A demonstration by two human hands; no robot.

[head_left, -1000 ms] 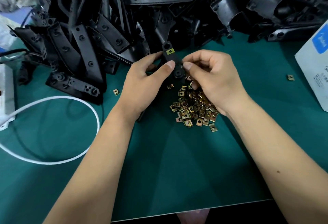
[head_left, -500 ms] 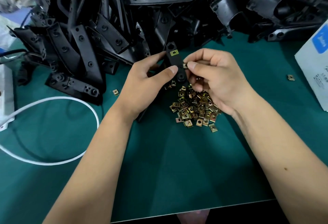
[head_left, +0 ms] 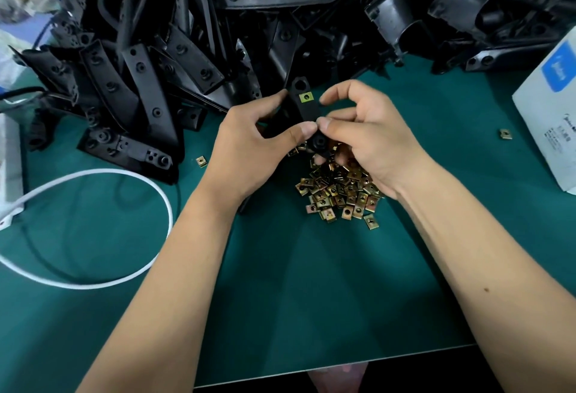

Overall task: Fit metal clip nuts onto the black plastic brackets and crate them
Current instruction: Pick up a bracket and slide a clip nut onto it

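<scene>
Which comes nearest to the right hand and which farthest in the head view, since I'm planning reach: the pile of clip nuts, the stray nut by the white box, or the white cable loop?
From the right hand:
1. Pile of clip nuts, directly under the palm.
2. Stray nut, to its right near the white box.
3. White cable loop, far left, beyond the left hand.

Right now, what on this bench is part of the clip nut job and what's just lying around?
Job: held bracket with fitted clip nut, left hand, right hand, clip nut pile, bracket heap.
Lying about: white cable, white box, stray nuts.
</scene>
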